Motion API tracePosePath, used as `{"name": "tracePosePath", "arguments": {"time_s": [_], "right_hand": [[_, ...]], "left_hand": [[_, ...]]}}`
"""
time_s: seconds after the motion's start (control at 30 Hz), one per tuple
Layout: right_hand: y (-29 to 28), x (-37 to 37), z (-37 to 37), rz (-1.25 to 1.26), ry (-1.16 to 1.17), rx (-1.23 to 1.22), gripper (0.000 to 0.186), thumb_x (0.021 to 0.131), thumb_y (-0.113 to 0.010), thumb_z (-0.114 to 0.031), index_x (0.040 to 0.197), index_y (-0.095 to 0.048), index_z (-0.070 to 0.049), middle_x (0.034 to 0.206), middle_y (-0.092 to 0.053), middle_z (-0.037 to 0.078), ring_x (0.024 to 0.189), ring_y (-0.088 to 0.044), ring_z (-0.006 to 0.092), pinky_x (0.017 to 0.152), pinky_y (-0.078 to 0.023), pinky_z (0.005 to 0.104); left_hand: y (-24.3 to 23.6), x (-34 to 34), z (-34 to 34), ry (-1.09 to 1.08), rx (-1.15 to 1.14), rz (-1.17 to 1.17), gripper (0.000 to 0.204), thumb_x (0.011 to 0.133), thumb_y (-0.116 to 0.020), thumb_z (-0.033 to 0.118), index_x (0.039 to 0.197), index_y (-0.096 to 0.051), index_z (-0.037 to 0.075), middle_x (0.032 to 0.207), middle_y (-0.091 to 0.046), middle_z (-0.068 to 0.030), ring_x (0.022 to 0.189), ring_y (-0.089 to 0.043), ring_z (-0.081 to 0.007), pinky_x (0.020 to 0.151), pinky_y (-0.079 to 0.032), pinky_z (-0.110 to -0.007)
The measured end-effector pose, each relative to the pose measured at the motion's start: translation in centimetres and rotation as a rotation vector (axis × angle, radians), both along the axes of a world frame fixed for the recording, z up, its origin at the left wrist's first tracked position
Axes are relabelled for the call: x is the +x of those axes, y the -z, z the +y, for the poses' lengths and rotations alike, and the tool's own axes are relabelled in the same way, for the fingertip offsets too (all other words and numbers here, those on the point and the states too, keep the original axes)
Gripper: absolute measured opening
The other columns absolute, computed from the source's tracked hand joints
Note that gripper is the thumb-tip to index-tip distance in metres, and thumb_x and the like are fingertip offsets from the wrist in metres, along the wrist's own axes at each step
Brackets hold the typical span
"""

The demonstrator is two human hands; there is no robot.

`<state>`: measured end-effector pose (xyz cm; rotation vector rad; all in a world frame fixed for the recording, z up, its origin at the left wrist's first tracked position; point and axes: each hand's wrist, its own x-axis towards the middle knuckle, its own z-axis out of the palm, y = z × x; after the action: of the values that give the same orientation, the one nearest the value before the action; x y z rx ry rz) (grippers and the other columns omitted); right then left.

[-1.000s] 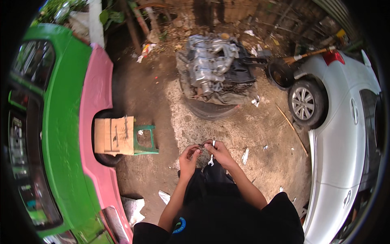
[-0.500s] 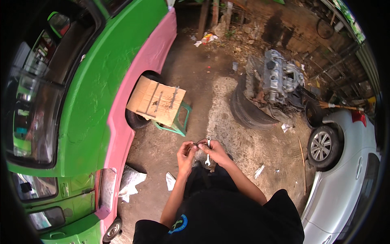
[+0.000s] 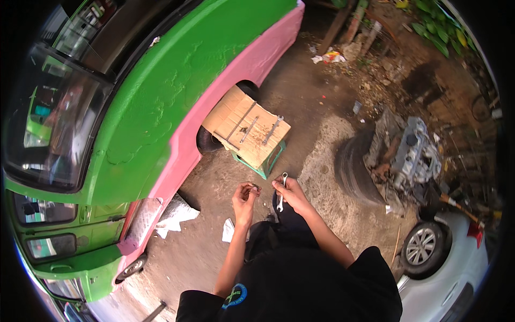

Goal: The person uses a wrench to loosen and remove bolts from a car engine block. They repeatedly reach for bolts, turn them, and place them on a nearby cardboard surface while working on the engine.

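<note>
Between the fingers of my right hand (image 3: 288, 191) is a silver combination wrench (image 3: 281, 198), its ring end up and its open jaw down. My left hand (image 3: 245, 197) is closed in a pinch on a small dark part (image 3: 256, 188), too small to name. A gap separates the two hands in front of my body. Ahead of them stands a green plastic stool (image 3: 276, 162) topped by a cardboard sheet (image 3: 228, 114). On the cardboard lie another wrench (image 3: 272, 130), thin metal rods (image 3: 242, 119) and a few small dark bits.
A green and pink van (image 3: 155, 107) fills the left side. At the right, a metal engine part (image 3: 413, 153) rests by a large tyre (image 3: 354, 166). A silver car (image 3: 456, 268) stands lower right. Silvery sheeting (image 3: 177, 214) and white scraps (image 3: 228, 231) lie on the ground.
My hands have moved apart; before, they met at the small part. The wrench stays in my right hand. My view has turned, so the stool and vehicles appear shifted and tilted.
</note>
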<state>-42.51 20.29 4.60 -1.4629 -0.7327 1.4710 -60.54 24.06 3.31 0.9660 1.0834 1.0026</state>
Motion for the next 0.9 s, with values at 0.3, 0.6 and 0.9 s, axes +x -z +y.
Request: {"name": "tracePosePath", "arguments": {"time_s": [0.3, 0.6, 0.9], "right_hand": [[-0.3, 6.2, 11.7, -0.033, -0.067, -0.057, 0.018, 0.101, -0.068, -0.024, 0.100, -0.065, -0.006, 0.075, -0.055, -0.005, 0.066, -0.047, 0.0049, 0.056, -0.036, 0.0258], [8.7, 7.5, 21.3, 0.091, 0.035, -0.262, 0.012, 0.103, -0.062, -0.019, 0.103, -0.065, -0.008, 0.075, -0.055, -0.005, 0.062, -0.047, 0.0029, 0.049, -0.033, 0.0221], [23.3, 4.5, 27.8, 0.187, 0.147, -0.294, 0.010, 0.104, -0.060, -0.017, 0.100, -0.065, -0.009, 0.076, -0.053, -0.006, 0.065, -0.047, 0.0032, 0.052, -0.035, 0.0226]], "left_hand": [[0.5, 4.4, 9.8, -0.074, -0.057, 0.168, 0.019, 0.096, -0.071, 0.005, 0.112, -0.064, -0.001, 0.097, -0.070, -0.0083, 0.087, -0.065, -0.0136, 0.081, -0.053, -0.029], [9.0, 5.4, 20.4, -0.169, -0.001, 0.388, 0.013, 0.093, -0.074, 0.006, 0.103, -0.069, -0.001, 0.091, -0.073, -0.0079, 0.080, -0.067, -0.0116, 0.071, -0.055, -0.027], [25.0, 6.9, 30.3, -0.125, 0.087, 0.686, 0.014, 0.088, -0.077, 0.003, 0.101, -0.070, 0.003, 0.090, -0.075, -0.0095, 0.072, -0.070, -0.0207, 0.063, -0.055, -0.033]]}}
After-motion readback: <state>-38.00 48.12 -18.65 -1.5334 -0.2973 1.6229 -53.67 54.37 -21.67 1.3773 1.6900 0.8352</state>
